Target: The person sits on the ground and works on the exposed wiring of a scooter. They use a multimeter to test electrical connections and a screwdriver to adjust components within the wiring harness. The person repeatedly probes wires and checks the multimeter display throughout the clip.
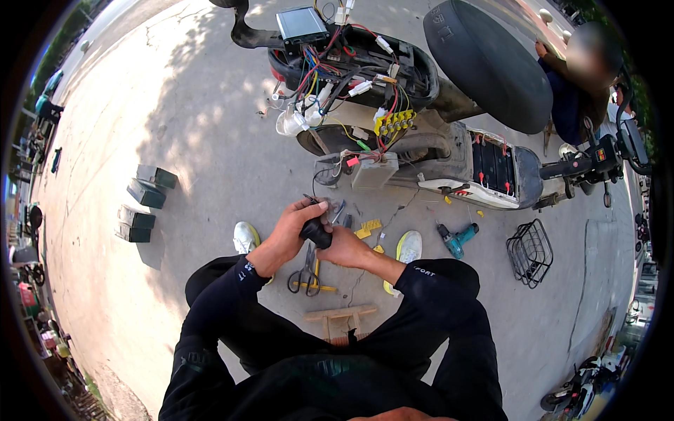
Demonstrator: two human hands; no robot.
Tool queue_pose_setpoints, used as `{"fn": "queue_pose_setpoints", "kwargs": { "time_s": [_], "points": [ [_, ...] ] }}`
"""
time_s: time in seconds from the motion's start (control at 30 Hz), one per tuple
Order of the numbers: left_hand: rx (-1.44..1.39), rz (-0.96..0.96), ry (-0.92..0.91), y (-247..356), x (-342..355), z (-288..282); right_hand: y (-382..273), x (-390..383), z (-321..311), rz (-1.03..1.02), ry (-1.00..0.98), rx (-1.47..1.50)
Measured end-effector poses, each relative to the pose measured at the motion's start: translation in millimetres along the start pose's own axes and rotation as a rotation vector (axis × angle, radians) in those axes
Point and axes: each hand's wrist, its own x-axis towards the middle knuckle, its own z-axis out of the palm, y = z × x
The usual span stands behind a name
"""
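Note:
My left hand (288,230) is closed on a black roll-shaped object (316,234), with a thin dark wire at its fingertips. My right hand (340,245) grips the lower part of the same object. Just below them lie black-handled scissors (305,279) and a yellow-handled tool (316,286) on the concrete (210,210). Small yellow pieces (369,226) lie to the right. Beyond my hands stands a partly stripped electric scooter (477,196) with tangled wires (333,91), a silver box (302,27), a grey box (374,173) and a raised black seat (484,67).
Several dark green blocks (147,193) sit at the left. A teal drill (456,242) and a black wire basket (529,252) lie at the right. A low wooden stool (340,312) is between my legs. Another person (572,98) is beside the scooter at upper right.

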Motion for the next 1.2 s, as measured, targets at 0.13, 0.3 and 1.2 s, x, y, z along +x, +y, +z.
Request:
{"fn": "queue_pose_setpoints", "kwargs": {
  "time_s": [0.13, 0.3, 1.2],
  "points": [
    [-0.017, -0.003, 0.008, 1.2, 0.3, 1.5, 0.0, -2.5, -0.9, -0.020, 0.036, 0.014],
    [-0.019, 0.005, -0.002, 1.2, 1.6, -0.1, -6.3, -4.1, -4.7, -0.008, 0.019, -0.017],
    [-0.009, -0.008, 0.029, 2.9, -0.6, 1.8, 0.0, 1.4, 0.5, -0.008, 0.023, -0.002]
  ]
}}
